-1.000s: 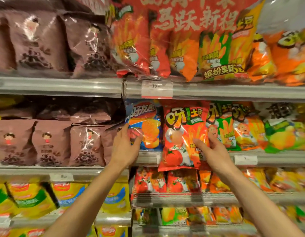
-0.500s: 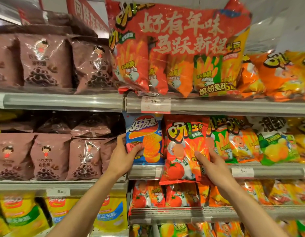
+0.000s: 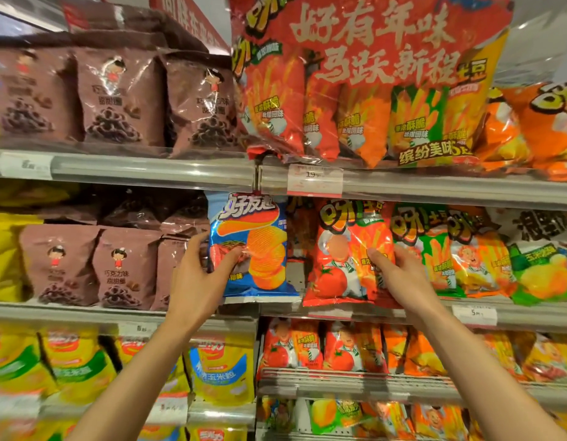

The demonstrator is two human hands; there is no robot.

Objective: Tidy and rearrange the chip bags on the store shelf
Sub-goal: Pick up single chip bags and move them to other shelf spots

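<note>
A blue chip bag with orange ridged chips stands at the left end of the middle shelf. My left hand grips its lower left edge, thumb across the front. A red tomato chip bag stands just to its right, its bottom hanging over the shelf lip. My right hand holds that bag's right side, thumb on its front. A narrow gap separates the two bags.
Green and orange chip bags fill the shelf to the right. Brown snack bags stand to the left. A big red multipack sits on the shelf above, with a price tag on its rail. Smaller bags fill the lower shelves.
The view has tilted up and moved closer. The red bag has shifted right, opening a gap beside the blue bag. Both hands keep their grips.
</note>
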